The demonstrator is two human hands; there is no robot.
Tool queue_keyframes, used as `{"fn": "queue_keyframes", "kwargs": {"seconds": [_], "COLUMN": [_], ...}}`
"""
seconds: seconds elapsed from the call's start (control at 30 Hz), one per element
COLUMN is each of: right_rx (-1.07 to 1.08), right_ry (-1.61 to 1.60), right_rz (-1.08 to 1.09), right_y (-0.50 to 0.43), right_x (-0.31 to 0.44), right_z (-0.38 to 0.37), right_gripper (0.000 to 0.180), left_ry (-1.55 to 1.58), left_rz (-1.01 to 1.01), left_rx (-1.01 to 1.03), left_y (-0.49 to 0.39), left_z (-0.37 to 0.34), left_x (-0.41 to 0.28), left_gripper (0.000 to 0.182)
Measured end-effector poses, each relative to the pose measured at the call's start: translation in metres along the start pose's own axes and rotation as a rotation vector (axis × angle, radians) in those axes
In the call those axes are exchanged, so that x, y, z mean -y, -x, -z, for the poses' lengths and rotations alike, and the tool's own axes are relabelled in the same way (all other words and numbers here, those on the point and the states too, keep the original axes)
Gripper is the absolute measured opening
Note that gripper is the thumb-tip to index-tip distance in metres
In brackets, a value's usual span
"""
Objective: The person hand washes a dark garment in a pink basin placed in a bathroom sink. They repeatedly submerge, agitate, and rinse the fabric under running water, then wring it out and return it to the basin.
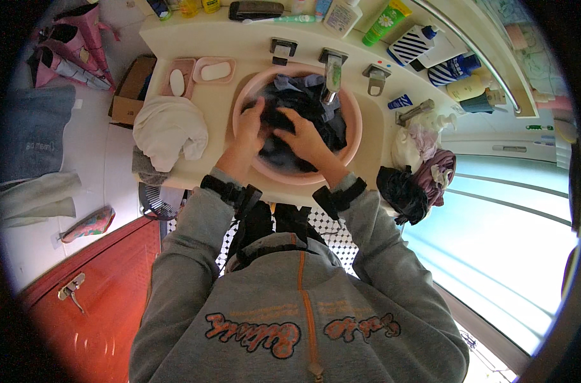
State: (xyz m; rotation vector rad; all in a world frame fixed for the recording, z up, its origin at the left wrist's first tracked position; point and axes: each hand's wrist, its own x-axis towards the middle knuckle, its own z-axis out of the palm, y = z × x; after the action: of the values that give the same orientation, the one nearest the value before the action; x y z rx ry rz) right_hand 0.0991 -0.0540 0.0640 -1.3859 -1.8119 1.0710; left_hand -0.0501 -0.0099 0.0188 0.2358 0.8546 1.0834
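A round pink plastic basin (357, 125) sits in the washbasin beneath the tap (332, 72). Dark, wet-looking clothes (326, 139) fill it, a blue-grey piece (295, 84) lying toward the back. Both hands are inside the rim, close together over the dark cloth. My left hand (250, 128) is at the left side, fingers pointing away from me. My right hand (303, 136) reaches in from the right with thumb and forefinger apart at the cloth. Some fingertips are blurred or hidden, so whether either hand grips the fabric is unclear.
Left of the basin, white cloth (168, 129) lies near two pink soap dishes (228, 64). Dark and purple clothes (401, 194) hang over the right edge. Bottles and tubes (386, 21) line the back ledge. A red door (108, 297) stands lower left.
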Motion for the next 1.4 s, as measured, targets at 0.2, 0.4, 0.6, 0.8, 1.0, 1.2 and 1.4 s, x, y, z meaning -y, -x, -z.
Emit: {"fn": "queue_keyframes", "kwargs": {"seconds": [0.2, 0.4, 0.6, 0.8, 1.0, 1.2, 1.4], "right_rx": [-0.120, -0.244, -0.316, -0.295, -0.191, -0.189, 0.038], "right_ry": [0.187, 0.319, 0.428, 0.527, 0.348, -0.636, -0.969], "right_rz": [0.090, 0.082, 0.114, 0.012, -0.467, -0.688, -0.365], "right_y": [0.021, 0.016, 0.013, 0.000, -0.019, -0.006, -0.021], "right_x": [0.034, 0.045, 0.043, 0.023, -0.017, 0.003, 0.021], "right_z": [-0.002, -0.012, -0.017, -0.020, 0.011, 0.042, 0.050], "right_gripper": [0.034, 0.035, 0.032, 0.036, 0.054, 0.066, 0.068], "left_ry": [-0.091, -0.140, -0.019, -0.021, 0.013, -0.082, -1.165], "left_rz": [-0.106, -0.069, -0.001, -0.157, 0.124, 0.012, -0.017], "left_rx": [0.321, 0.268, 0.047, 0.056, -0.085, -0.039, 0.280], "left_y": [0.013, 0.023, -0.007, 0.015, 0.028, 0.022, 0.038], "left_z": [-0.007, -0.011, -0.003, -0.025, -0.041, -0.010, 0.000], "left_x": [-0.009, -0.002, 0.014, 0.013, -0.021, -0.030, 0.000], "left_gripper": [0.045, 0.043, 0.044, 0.035, 0.042, 0.077, 0.061]}}
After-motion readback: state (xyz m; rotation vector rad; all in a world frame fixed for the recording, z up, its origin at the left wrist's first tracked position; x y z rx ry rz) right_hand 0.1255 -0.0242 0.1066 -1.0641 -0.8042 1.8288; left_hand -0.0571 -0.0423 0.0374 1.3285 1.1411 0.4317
